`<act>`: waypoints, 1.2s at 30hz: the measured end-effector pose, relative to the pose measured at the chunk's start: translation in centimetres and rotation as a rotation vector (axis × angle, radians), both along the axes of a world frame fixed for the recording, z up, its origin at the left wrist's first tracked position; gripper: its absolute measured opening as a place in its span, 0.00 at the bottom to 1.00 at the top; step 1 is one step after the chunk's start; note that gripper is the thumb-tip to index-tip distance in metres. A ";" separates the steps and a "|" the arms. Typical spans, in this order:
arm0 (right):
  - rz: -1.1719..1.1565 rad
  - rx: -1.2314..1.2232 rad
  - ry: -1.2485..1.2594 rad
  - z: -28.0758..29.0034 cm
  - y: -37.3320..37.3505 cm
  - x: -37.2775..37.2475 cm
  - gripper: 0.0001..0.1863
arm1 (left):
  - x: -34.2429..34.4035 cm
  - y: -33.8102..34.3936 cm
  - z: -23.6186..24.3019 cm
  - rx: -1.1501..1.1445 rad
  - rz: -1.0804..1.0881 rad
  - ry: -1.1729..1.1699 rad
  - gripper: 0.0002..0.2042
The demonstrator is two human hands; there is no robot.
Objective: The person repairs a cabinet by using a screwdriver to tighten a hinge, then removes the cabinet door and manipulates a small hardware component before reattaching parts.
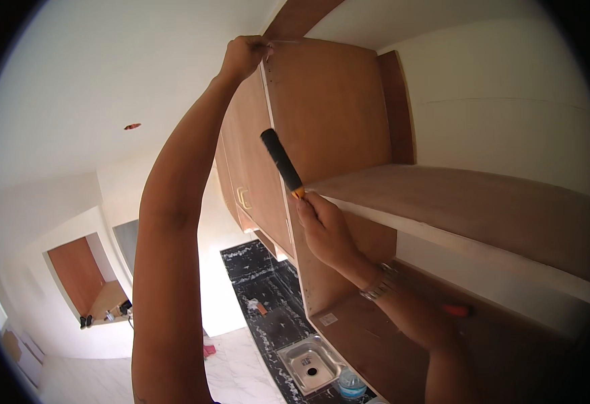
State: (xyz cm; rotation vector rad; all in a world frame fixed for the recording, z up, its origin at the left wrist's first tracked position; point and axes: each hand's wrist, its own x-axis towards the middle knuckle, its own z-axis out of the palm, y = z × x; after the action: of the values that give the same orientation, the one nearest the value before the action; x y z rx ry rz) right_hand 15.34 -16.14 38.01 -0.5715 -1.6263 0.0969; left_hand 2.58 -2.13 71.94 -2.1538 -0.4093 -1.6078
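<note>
My left hand [246,55] is raised high, its fingers pinched at the top front corner of the wooden cabinet side panel [335,108]. Whatever they hold, if anything, is too small to make out. Lower down, in front of the same cabinet, my right hand [329,232] is closed around a tool with a black grip and a yellow shaft [282,161]. The black end points up and to the left, and the rest of the tool is hidden by my hand. A metal watch [380,281] is on my right wrist.
A wooden shelf [470,202] with a pale front edge runs to the right. Below lie a red-handled item [456,310], a black marbled counter [268,323], a steel sink [308,360] and a plastic bottle [352,382]. Cabinet doors [248,161] with handles hang at left.
</note>
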 end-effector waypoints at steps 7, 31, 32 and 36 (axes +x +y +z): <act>0.027 0.285 0.327 6.8 4.3 -3.8 0.13 | -1.0 1.3 -0.2 0.053 -0.156 0.083 0.06; -0.383 0.452 0.526 20.6 13.9 -4.4 0.14 | 0.5 0.8 1.6 0.013 -0.008 0.190 0.08; -0.395 0.381 0.512 21.1 14.4 -3.6 0.14 | 0.9 0.7 1.8 0.007 -0.056 0.213 0.08; -0.248 0.451 0.638 18.3 9.9 -6.9 0.15 | -2.3 2.2 0.8 -0.031 -0.070 0.254 0.07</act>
State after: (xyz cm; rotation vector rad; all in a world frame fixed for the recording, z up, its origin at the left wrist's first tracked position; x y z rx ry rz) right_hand 8.41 -6.26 56.35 -0.3358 -0.9048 -0.2463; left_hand 0.31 0.08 72.74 -2.3810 -0.2839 -1.3458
